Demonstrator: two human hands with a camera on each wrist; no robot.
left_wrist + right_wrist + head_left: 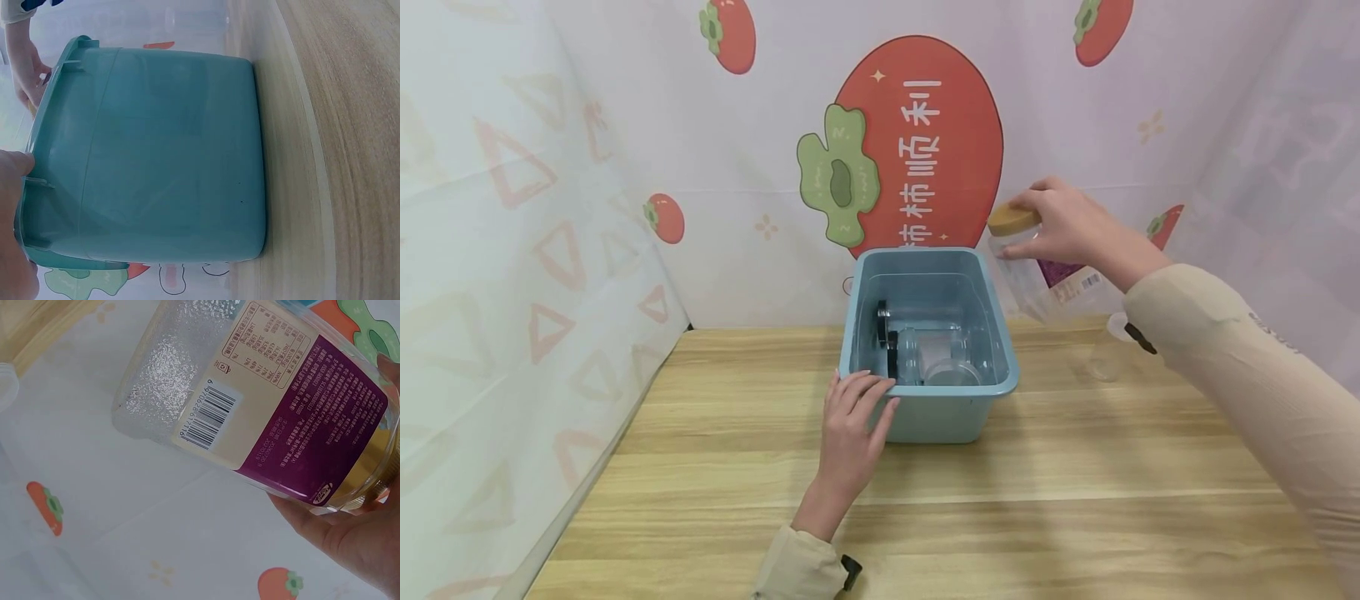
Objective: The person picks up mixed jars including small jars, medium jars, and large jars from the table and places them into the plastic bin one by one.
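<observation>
My left hand (853, 425) grips the near rim of a blue plastic bin (940, 417), fingers over the edge and thumb on the outside. In the left wrist view only part of that hand shows beside the bin wall (169, 156). Up to the right of the bin, my right hand (1063, 225) holds a clear plastic jar (1022, 279) near its yellow lid (1011, 221). The jar is tilted, in the air; its purple and cream label (300, 419) with a barcode faces the right wrist camera. Inside the bin lie clear jars (910, 354) with black lids (882, 323).
A small clear container (1105, 354) stands on the wooden table (737, 467), right of the bin and beneath my right forearm. A white curtain (760, 167) printed with red fruit hangs behind the table, and another curtain (490, 275) hangs along the left side.
</observation>
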